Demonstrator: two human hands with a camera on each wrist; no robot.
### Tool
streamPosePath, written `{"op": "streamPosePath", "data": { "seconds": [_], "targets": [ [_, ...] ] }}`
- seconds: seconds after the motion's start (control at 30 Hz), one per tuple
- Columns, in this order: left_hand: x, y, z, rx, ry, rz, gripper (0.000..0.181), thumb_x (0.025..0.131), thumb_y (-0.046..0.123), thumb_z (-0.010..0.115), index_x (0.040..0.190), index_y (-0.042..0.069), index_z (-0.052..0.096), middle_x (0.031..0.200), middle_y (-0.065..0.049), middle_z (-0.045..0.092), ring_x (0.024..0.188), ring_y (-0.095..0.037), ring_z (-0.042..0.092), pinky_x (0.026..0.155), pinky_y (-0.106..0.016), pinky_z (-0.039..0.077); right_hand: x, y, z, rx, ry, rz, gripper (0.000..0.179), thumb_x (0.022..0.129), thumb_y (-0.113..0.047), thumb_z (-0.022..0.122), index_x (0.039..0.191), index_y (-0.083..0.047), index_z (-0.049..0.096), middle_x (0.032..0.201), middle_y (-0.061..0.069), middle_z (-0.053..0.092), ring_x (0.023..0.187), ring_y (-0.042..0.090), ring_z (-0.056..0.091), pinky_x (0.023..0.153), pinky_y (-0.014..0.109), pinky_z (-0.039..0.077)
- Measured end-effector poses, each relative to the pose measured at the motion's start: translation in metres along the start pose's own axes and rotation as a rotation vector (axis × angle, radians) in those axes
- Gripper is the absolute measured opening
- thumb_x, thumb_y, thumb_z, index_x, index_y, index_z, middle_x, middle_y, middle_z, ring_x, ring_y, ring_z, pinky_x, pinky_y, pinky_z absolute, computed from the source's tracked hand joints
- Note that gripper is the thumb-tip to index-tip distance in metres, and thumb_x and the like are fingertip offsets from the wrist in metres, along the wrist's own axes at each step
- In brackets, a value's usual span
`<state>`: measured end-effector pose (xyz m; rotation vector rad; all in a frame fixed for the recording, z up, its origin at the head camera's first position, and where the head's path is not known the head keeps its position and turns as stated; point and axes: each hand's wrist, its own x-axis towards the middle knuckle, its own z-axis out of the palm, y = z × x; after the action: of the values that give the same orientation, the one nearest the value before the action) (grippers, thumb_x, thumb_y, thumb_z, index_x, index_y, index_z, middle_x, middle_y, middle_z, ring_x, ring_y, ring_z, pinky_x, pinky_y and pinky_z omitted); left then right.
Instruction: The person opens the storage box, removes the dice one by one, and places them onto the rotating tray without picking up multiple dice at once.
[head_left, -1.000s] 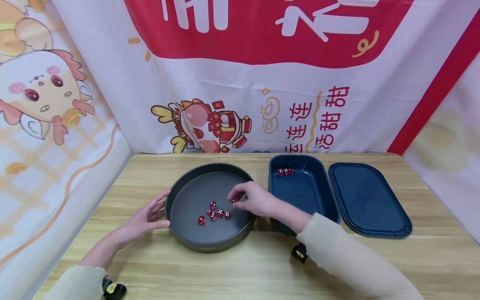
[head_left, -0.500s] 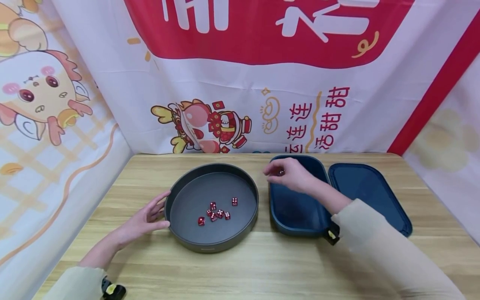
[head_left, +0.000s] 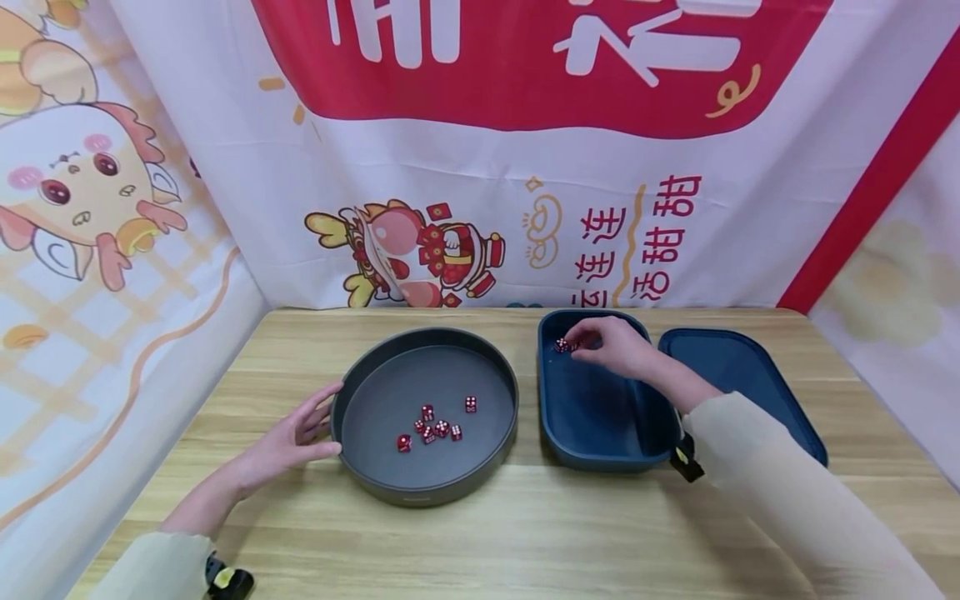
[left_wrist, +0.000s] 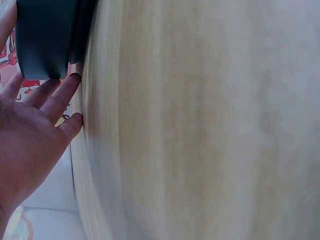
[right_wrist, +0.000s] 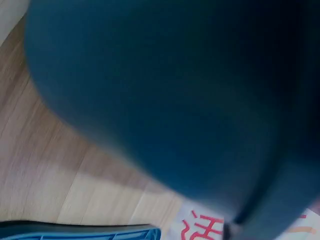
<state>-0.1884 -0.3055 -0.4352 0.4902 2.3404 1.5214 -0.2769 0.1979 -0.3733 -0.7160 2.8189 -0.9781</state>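
Observation:
A round dark grey pan (head_left: 420, 350) stands left of centre, with several red dice (head_left: 442, 428) on its bottom. My left hand (head_left: 288, 437) rests against the pan's left side, thumb and fingers spread and fairly straight; in the left wrist view its fingertips touch the pan's outer wall (left_wrist: 44, 40). To the right of the pan is a dark blue rectangular container (head_left: 592, 462). Inside it, at the back left, my right hand (head_left: 618, 346) pinches a red die (head_left: 573, 346) between thumb and fingertips. Another die (head_left: 561, 343) lies beside the fingertips. The hand may hide more.
A blue lid (head_left: 738, 375) lies flat right of the container, partly behind the right forearm. Printed cloth (head_left: 450, 158) hangs along the table's back edge and at the left. In the right wrist view the container's blurred wall (right_wrist: 150, 100) fills much of the frame.
My right hand has gone from the pan across to the container, leaving a die on the pan's right side, and has come down to the dice there. The left hand has stayed put.

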Motion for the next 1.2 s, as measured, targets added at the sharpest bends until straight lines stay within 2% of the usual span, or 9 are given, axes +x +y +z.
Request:
{"op": "streamPosePath", "data": {
  "seconds": [0.27,0.47,0.6,0.83,1.07,1.2],
  "targets": [
    [-0.002,-0.003,0.000,-0.001,0.003,-0.005,0.083,0.093,0.012,0.066,0.157,0.016,0.012,0.156,-0.028,0.015,0.139,-0.047,0.020,0.106,-0.058,0.023,0.001,0.002,-0.008,0.000,-0.038,0.022,0.026,0.090,-0.007,0.070,0.114,0.000,0.067,0.101,0.010,0.067,0.092,0.023,0.061,0.079,0.040,0.052],
    [-0.002,-0.003,-0.001,0.002,0.010,-0.008,0.083,0.093,0.012,0.066,0.157,0.015,0.013,0.156,-0.029,0.015,0.139,-0.047,0.021,0.105,-0.054,0.025,0.013,-0.005,-0.016,0.009,-0.042,-0.023,0.025,0.089,-0.002,0.069,0.113,0.005,0.065,0.105,0.018,0.066,0.090,0.025,0.063,0.078,0.040,0.053],
    [-0.003,-0.002,-0.001,0.005,0.011,-0.008,0.084,0.093,0.011,0.066,0.157,0.013,0.012,0.156,-0.029,0.015,0.139,-0.047,0.021,0.106,-0.050,0.026,0.024,-0.012,-0.019,-0.004,-0.035,-0.049,0.022,0.088,0.001,0.069,0.109,0.005,0.066,0.104,0.018,0.066,0.089,0.027,0.065,0.078,0.042,0.054],
    [-0.002,0.000,0.001,-0.014,0.005,-0.002,0.084,0.093,0.013,0.067,0.157,0.013,0.012,0.156,-0.028,0.014,0.138,-0.048,0.021,0.106,-0.056,0.023,0.039,-0.006,-0.014,-0.029,-0.086,0.037,0.020,0.088,-0.001,0.069,0.108,0.003,0.068,0.105,0.016,0.066,0.090,0.025,0.065,0.080,0.041,0.053],
    [-0.001,-0.002,0.000,-0.017,0.004,-0.006,0.084,0.093,0.013,0.067,0.157,0.014,0.012,0.156,-0.029,0.013,0.138,-0.048,0.021,0.106,-0.056,0.025,0.055,0.006,0.001,0.026,-0.101,0.092,0.023,0.088,-0.002,0.069,0.111,0.002,0.068,0.108,0.016,0.066,0.094,0.027,0.063,0.084,0.042,0.051],
    [0.000,-0.002,0.000,-0.015,0.003,-0.008,0.084,0.093,0.013,0.067,0.157,0.015,0.013,0.156,-0.028,0.013,0.139,-0.048,0.021,0.106,-0.056,0.025,0.056,0.017,0.005,0.053,-0.103,0.151,0.025,0.090,-0.002,0.067,0.114,0.003,0.067,0.112,0.018,0.065,0.096,0.028,0.061,0.085,0.042,0.050]
  ]
}}
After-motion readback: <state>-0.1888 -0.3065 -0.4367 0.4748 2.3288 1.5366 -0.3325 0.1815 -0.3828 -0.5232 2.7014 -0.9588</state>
